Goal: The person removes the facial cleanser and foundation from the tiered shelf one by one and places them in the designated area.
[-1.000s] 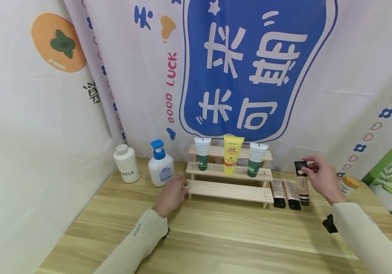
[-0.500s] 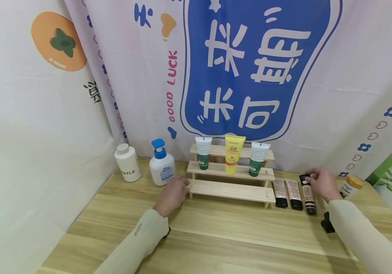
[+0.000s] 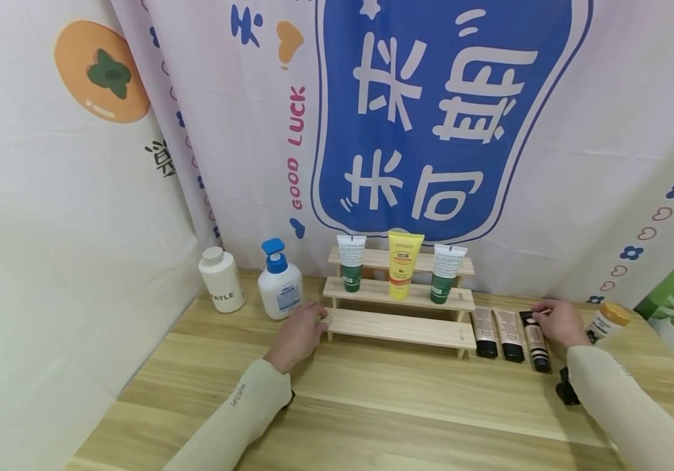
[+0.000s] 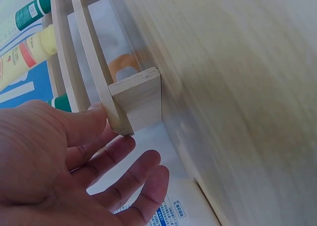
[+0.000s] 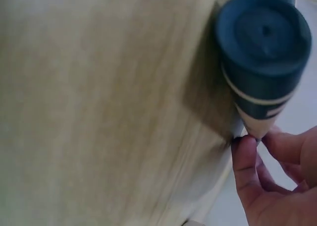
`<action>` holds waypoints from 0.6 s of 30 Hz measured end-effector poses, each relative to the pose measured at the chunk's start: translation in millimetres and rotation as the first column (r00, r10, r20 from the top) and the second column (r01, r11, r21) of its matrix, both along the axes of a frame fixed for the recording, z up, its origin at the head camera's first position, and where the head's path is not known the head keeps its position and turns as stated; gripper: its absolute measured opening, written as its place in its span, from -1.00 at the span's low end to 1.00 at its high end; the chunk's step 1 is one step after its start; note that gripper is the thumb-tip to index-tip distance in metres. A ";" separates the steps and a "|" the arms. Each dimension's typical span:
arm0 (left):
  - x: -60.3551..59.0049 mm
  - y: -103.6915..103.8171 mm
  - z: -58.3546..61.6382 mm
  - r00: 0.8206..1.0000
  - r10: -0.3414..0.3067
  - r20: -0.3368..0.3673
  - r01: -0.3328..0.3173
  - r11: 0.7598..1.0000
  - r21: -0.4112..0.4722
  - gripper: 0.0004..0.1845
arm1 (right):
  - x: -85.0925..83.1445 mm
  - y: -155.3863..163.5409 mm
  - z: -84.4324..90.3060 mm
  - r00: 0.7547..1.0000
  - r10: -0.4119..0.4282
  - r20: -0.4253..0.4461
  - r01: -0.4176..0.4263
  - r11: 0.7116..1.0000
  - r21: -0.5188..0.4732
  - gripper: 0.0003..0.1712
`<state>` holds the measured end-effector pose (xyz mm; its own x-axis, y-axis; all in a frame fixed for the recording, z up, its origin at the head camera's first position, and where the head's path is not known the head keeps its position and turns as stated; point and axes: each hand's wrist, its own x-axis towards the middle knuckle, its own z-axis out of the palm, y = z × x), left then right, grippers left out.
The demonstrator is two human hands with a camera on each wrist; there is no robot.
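Right hand pinches the crimped end of a striped tube, now flat on the desk.
Three tubes lie in a row by the stepped wooden rack's right end; the flat left hand steadies the rack's left end.

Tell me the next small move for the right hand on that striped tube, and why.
Probably let go and draw the right hand back. The striped tube already lies flat on the table, in line beside the two beige tubes, yet the fingertips pinch its crimped end. The left hand rests against the wooden rack.
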<state>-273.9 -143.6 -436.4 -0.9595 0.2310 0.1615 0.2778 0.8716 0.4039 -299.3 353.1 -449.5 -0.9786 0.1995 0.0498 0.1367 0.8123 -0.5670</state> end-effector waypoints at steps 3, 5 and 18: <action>-0.2 -0.2 -0.7 1.000 -0.003 -0.011 0.003 1.000 -0.001 -0.80 | 1.3 -4.6 3.1 1.000 -0.019 0.009 0.019 1.000 0.001 -0.77; -0.7 -0.4 -1.4 1.000 0.002 -0.011 -0.002 1.000 -0.005 -0.80 | 2.7 -8.4 7.7 1.000 -0.001 -0.004 0.001 1.000 -0.001 -0.72; -1.3 0.5 -1.8 1.000 0.001 -0.010 -0.001 1.000 -0.005 -0.80 | 16.5 -88.3 69.9 0.772 0.248 -0.585 -0.320 0.947 -0.020 -0.67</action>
